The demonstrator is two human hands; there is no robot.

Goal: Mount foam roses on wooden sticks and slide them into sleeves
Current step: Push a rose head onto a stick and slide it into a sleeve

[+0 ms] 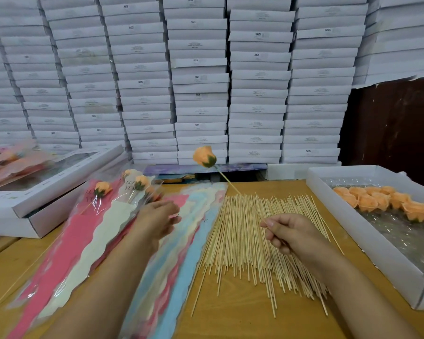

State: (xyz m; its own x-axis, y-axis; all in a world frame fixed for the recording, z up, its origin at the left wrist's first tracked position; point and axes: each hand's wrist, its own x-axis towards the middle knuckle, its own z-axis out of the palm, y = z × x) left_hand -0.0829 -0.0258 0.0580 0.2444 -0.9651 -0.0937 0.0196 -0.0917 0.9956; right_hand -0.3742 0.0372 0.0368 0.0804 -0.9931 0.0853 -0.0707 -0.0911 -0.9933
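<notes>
wooden table before stacked white boxes, right hand pinching rose stick, left hand relaxed above sleeves

Two hands, one mounted rose

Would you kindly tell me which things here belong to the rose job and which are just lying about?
In use:
right hand gripping mounted rose
left hand on sleeves
stick pile
tray of loose roses
sleeved roses

Lying about:
stacked white boxes
open box
</notes>
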